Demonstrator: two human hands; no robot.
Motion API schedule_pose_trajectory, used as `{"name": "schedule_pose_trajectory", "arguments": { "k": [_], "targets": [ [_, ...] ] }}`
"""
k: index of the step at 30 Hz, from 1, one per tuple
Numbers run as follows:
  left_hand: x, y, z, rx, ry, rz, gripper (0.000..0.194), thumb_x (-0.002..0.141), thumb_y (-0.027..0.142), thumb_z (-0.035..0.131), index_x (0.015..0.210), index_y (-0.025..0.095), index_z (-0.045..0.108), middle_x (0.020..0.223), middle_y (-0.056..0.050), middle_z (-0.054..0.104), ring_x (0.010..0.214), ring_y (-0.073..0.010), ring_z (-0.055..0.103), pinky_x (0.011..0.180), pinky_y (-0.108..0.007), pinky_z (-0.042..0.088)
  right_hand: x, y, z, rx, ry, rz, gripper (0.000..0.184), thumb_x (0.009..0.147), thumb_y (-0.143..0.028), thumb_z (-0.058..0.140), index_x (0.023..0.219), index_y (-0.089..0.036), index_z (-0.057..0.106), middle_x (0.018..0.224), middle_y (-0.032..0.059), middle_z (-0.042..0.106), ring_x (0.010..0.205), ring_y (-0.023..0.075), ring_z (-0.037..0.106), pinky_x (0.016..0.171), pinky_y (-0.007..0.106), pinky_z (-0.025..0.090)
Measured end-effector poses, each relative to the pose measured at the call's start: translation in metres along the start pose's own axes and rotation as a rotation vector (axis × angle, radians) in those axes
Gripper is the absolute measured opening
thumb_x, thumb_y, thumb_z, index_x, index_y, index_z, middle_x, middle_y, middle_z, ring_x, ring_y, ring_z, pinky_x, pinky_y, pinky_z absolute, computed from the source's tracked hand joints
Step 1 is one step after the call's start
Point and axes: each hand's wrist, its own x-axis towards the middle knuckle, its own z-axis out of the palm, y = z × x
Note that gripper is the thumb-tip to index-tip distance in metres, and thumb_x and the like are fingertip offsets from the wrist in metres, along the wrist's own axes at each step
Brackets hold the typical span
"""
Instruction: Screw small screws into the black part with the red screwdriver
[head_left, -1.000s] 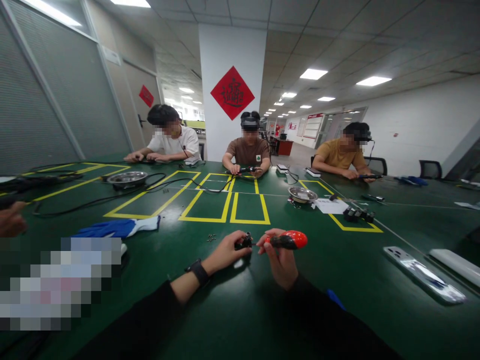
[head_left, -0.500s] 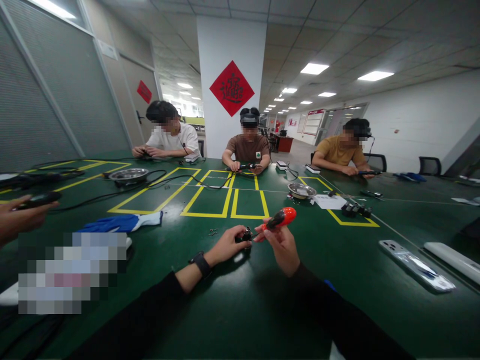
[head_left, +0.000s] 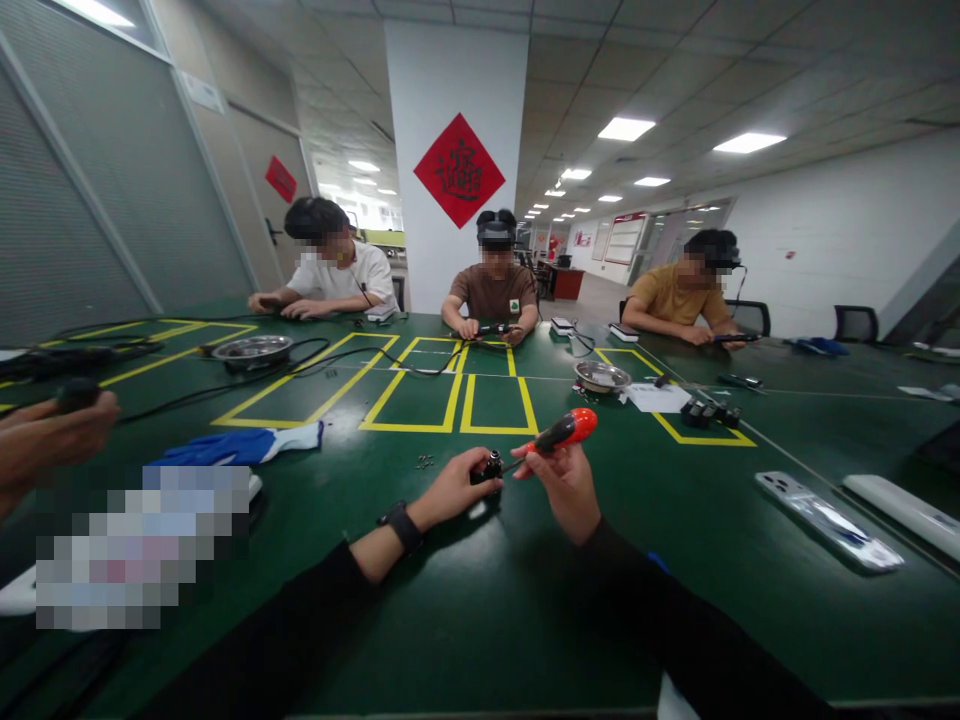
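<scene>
Between the thumb and fingers of my left hand (head_left: 456, 491) is a small black part (head_left: 491, 467) with a shiny round metal end pointing up; its exact kind is too small to tell. My right hand (head_left: 568, 488) grips a screwdriver (head_left: 564, 431) by its red and black handle, tilted with the handle end up and to the right. The thin shaft points left at the black part, and its tip is partly hidden beside it. Several small screws (head_left: 425, 461) lie on the green table (head_left: 480, 640) just left and beyond my left hand.
Blue and white gloves (head_left: 247, 444) lie to the left, near another person's hand (head_left: 56, 440) holding a dark object. Metal bowls (head_left: 602, 376) (head_left: 253, 350), black blocks (head_left: 709, 412) and a phone (head_left: 827, 522) are on the table. Several people sit opposite.
The screwdriver handle has swung upward and left, from nearly level to tilted. My left hand keeps the black part. At the left, another person's hand has come further into view with a dark object.
</scene>
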Motion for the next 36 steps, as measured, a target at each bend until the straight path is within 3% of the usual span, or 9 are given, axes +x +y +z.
{"name": "schedule_pose_trajectory", "arguments": {
  "k": [3,9,18,26,32,36],
  "targets": [
    [0.0005,-0.0012,0.0003,0.001,0.000,-0.007,0.021,0.074,0.033,0.061,0.077,0.015,0.051,0.069,0.004,0.045,0.064,-0.0106,0.041,0.059,-0.022,0.032,-0.0015,0.0026,-0.0007,-0.042,0.001,-0.008,0.022,0.079,-0.029,0.061,0.092,-0.018,0.047,0.084,0.0045,0.065,0.063,0.0145,0.063,0.064,0.031,0.051],
    [0.0009,-0.0007,0.0007,-0.014,-0.006,-0.023,0.022,0.073,0.035,0.062,0.079,0.015,0.052,0.071,0.003,0.049,0.067,-0.0115,0.044,0.061,-0.023,0.034,-0.0055,0.0044,-0.0038,-0.121,-0.044,-0.085,0.025,0.083,-0.028,0.056,0.105,-0.020,0.047,0.084,0.0026,0.065,0.064,0.0147,0.063,0.068,0.032,0.051],
    [-0.0001,0.0042,-0.0011,-0.016,-0.024,-0.013,0.023,0.076,0.033,0.060,0.089,0.015,0.059,0.080,0.000,0.054,0.072,-0.0131,0.048,0.066,-0.024,0.038,-0.0055,0.0046,-0.0024,-0.092,-0.026,-0.101,0.025,0.082,-0.027,0.056,0.105,-0.021,0.048,0.086,0.0025,0.066,0.063,0.0142,0.064,0.065,0.031,0.052],
    [-0.0002,0.0034,-0.0013,-0.027,-0.023,0.000,0.023,0.078,0.033,0.059,0.090,0.015,0.063,0.080,-0.001,0.057,0.072,-0.0135,0.050,0.068,-0.025,0.038,-0.0013,0.0010,-0.0022,0.015,-0.062,0.004,0.017,0.077,-0.028,0.063,0.084,-0.017,0.053,0.081,0.0044,0.068,0.057,0.0158,0.064,0.054,0.030,0.054],
    [-0.0005,0.0044,-0.0014,-0.032,-0.027,-0.003,0.026,0.078,0.032,0.058,0.097,0.015,0.063,0.085,-0.003,0.059,0.075,-0.0145,0.051,0.069,-0.025,0.039,-0.0025,-0.0034,0.0014,0.100,-0.054,0.008,0.033,0.083,-0.031,0.053,0.113,-0.020,0.044,0.093,0.0057,0.066,0.067,0.0153,0.066,0.065,0.033,0.055],
    [-0.0005,0.0031,-0.0007,-0.017,-0.029,-0.005,0.028,0.078,0.032,0.058,0.099,0.014,0.062,0.084,-0.003,0.059,0.074,-0.0146,0.050,0.067,-0.026,0.040,-0.0013,0.0023,-0.0004,0.039,0.007,0.004,0.028,0.079,-0.029,0.060,0.102,-0.018,0.047,0.088,0.0053,0.067,0.062,0.0139,0.064,0.061,0.030,0.054]
  ]
}}
